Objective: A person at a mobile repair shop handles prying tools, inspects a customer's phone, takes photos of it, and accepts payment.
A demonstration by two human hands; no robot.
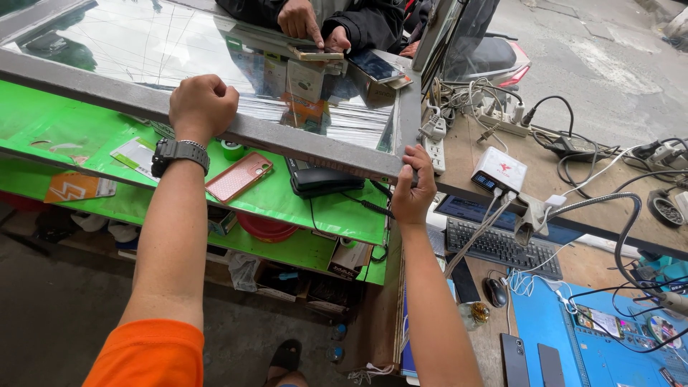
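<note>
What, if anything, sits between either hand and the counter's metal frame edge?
Nothing visible. The left hand rests as a fist directly on the metal frame edge of the glass counter, and the right hand grips the frame's corner. Both are in contact, with no object in between.

Two bare hands grip the near frame of the glass case: the left hand (203, 106) and the right hand (413, 188). Two more hands (301, 20) of another person rest at the far edge of the glass. One wristwatch (179, 153). One pink phone case (239, 176) on the green shelf (64, 129). One keyboard (502, 246) and one mouse (495, 292) on the right tabletop (595, 179). Two dark phones (514, 360) lie side by side near the blue mat (566, 337).
</note>
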